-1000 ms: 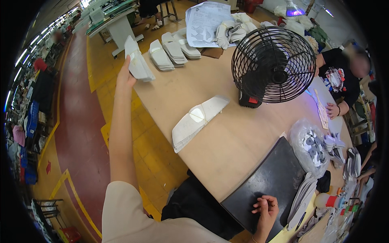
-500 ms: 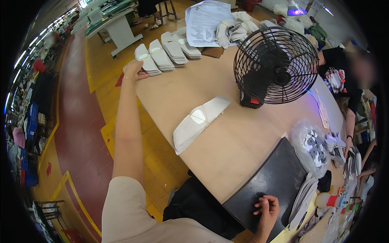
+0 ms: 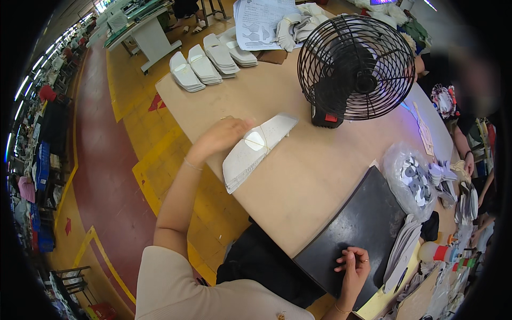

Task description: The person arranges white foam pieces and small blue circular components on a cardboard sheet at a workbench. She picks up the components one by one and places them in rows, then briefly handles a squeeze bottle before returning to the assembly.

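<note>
A bundle of flat white cut pieces (image 3: 242,162), held by a thin band, lies slantwise near the table's left edge. My left hand (image 3: 226,136) is at its upper left side, blurred by motion. Its fingers are too smeared to show whether they touch the bundle. Over the black mat (image 3: 362,224) at the lower right is my right hand (image 3: 354,271), fingers loosely curled and apart, with nothing in them. Several stacks of similar white pieces (image 3: 205,68) stand in a row at the table's far left corner.
A black caged fan (image 3: 356,72) stands mid-table, with printed sheets (image 3: 261,26) behind it. To the right are a clear bag of small grey pieces (image 3: 410,184) and a pile of pale pieces (image 3: 402,248). Another person's hand (image 3: 468,162) is at the right edge.
My left hand has left the far-corner stacks and come back toward me to the banded bundle. My right hand stays over the black mat. The whole view has shifted slightly.
</note>
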`<state>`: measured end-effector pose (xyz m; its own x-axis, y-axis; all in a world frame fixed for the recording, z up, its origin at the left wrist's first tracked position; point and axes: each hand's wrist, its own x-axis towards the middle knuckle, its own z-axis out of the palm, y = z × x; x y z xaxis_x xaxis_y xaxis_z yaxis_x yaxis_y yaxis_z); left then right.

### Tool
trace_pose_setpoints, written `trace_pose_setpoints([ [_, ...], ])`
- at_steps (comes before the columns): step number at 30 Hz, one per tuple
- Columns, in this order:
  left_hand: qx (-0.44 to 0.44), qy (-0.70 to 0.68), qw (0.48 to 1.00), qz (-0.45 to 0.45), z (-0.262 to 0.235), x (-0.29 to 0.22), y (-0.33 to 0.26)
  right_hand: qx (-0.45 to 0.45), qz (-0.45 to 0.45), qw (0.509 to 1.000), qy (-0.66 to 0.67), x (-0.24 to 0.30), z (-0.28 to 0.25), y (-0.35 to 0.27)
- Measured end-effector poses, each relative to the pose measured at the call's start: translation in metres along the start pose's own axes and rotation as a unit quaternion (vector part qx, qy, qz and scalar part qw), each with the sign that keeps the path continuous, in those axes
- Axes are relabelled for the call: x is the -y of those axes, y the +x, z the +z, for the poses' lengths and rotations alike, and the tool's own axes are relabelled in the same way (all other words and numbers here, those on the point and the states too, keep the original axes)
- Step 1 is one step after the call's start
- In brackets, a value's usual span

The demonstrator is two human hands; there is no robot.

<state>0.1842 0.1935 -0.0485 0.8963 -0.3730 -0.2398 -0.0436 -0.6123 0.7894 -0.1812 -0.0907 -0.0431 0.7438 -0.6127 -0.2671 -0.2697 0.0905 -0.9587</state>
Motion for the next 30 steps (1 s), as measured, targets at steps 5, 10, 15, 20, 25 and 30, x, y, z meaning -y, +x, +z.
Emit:
trace_pose_setpoints([
  [5, 0.032, 0.252, 0.966, 0.049, 0.014, -0.019, -0.008, 0.005, -0.02, 1.0, 0.007, -0.005, 0.0, -0.003],
  [10, 0.046, 0.05, 0.997, 0.039, 0.029, -0.043, -0.035, -0.003, -0.039, 0.999, -0.004, -0.008, 0.001, -0.006],
  [15, 0.083, -0.089, 0.992, 0.027, 0.036, -0.029, -0.032, 0.004, -0.047, 0.999, -0.01, -0.008, 0.001, -0.005],
  [20, 0.061, -0.375, 0.923, -0.061, 0.0, 0.007, -0.039, -0.001, -0.058, 0.998, -0.015, -0.008, 0.002, -0.005],
  [25, -0.156, -0.539, 0.827, 0.031, -0.058, 0.045, -0.042, -0.005, -0.054, 0.998, -0.031, -0.007, 0.002, -0.005],
  [30, -0.34, -0.536, 0.77, 0.061, -0.141, 0.094, 0.001, -0.007, -0.047, 0.998, -0.035, -0.008, 0.003, -0.005],
])
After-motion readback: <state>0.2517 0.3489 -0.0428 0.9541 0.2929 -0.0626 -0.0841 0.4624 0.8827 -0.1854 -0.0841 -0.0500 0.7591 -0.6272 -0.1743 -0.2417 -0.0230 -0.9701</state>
